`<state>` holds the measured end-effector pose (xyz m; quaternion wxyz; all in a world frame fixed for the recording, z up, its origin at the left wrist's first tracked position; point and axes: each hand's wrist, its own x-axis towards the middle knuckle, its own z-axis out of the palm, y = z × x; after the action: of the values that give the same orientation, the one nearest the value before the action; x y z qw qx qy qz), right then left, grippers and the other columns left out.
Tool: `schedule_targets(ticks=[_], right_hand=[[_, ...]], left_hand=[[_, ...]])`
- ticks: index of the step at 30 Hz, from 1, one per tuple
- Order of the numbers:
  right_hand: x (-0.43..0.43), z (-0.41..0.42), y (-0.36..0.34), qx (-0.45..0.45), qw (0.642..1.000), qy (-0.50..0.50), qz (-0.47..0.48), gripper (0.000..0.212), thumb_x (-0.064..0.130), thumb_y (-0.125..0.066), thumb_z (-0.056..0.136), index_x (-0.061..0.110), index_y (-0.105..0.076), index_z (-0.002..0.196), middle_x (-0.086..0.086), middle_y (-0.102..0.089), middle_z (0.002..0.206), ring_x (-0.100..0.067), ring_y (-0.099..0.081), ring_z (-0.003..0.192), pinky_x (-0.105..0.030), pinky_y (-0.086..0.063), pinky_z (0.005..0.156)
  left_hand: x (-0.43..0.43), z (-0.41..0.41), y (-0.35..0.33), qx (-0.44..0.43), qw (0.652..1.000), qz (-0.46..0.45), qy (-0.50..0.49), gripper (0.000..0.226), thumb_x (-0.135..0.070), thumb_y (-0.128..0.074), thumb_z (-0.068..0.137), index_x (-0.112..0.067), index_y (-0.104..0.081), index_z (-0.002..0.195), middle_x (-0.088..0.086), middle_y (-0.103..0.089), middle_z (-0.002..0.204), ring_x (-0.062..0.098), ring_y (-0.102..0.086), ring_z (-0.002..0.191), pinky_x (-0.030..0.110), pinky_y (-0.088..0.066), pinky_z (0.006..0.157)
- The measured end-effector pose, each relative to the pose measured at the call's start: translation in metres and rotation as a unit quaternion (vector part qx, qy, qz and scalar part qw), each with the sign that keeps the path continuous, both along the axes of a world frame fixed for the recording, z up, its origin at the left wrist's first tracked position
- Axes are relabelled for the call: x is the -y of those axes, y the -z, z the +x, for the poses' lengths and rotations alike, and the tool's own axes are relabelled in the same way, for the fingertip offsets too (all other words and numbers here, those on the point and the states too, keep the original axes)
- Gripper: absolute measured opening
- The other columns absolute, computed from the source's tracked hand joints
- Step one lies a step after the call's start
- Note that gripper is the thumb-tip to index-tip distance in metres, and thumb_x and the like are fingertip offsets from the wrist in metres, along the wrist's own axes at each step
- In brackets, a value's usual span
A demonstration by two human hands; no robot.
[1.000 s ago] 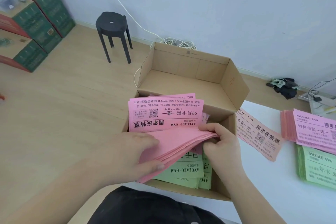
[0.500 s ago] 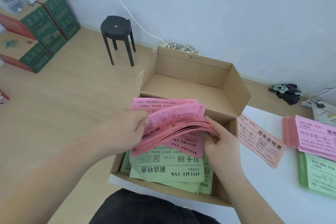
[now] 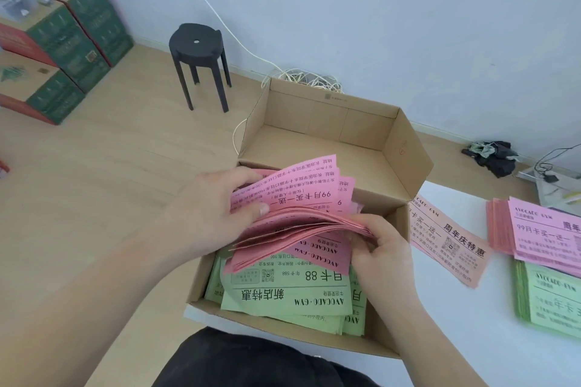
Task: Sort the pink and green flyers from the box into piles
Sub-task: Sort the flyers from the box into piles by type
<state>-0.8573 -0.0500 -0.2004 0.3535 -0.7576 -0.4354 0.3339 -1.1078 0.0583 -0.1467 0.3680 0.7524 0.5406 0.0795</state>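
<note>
While my left hand (image 3: 213, 214) grips the left end of a thick bundle of pink flyers (image 3: 301, 220) above the box (image 3: 330, 110), fanning the top sheets upward, my right hand (image 3: 383, 254) pinches the bundle's other end just inside the box's right wall. Green flyers (image 3: 283, 295) lie in the box beneath the bundle. Right of the box, one loose pink flyer (image 3: 449, 242) lies just beside its wall. Farther right sit a pink pile (image 3: 540, 232) and, nearer me, a green pile (image 3: 550, 295).

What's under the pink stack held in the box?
Green flyers lie there, inside the box. The left hand and right hand grip the pink stack. What lies beneath the green flyers is covered.
</note>
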Motion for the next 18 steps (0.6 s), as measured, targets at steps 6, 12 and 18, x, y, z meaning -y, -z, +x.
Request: schedule_targets(ticks=[6,12,18], right_hand=[[-0.002,0.001,0.002,0.013,1.000,0.016,0.023,0.049,-0.002,-0.065,0.092,0.038,-0.074,0.120,0.016,-0.063,0.105,0.002,-0.060,0.098,-0.005,-0.044,0.080],[-0.005,0.001,-0.003,-0.037,0.995,0.086,0.023,0.039,0.006,-0.070,0.091,0.042,-0.064,0.104,0.018,-0.072,0.094,-0.002,-0.069,0.086,-0.027,-0.057,0.077],[-0.002,0.005,-0.001,-0.014,0.997,0.072,0.025,0.031,-0.005,-0.068,0.087,0.024,-0.066,0.076,0.015,-0.072,0.086,-0.006,-0.067,0.083,-0.021,-0.054,0.066]], left_hand=[[0.008,0.000,0.000,-0.016,0.989,0.115,0.087,0.070,-0.056,-0.076,0.084,-0.038,-0.053,0.147,-0.022,-0.041,0.153,0.003,-0.032,0.144,0.033,-0.031,0.117],[0.011,0.003,0.008,-0.052,0.988,0.074,0.122,0.055,-0.071,-0.063,0.085,-0.036,-0.069,0.127,-0.025,-0.062,0.124,-0.002,-0.051,0.115,0.027,-0.045,0.104],[-0.001,-0.002,0.013,-0.042,0.997,0.057,0.013,0.023,-0.039,-0.058,0.101,-0.028,-0.073,0.088,-0.009,-0.064,0.067,0.007,-0.056,0.063,0.034,-0.045,0.060]])
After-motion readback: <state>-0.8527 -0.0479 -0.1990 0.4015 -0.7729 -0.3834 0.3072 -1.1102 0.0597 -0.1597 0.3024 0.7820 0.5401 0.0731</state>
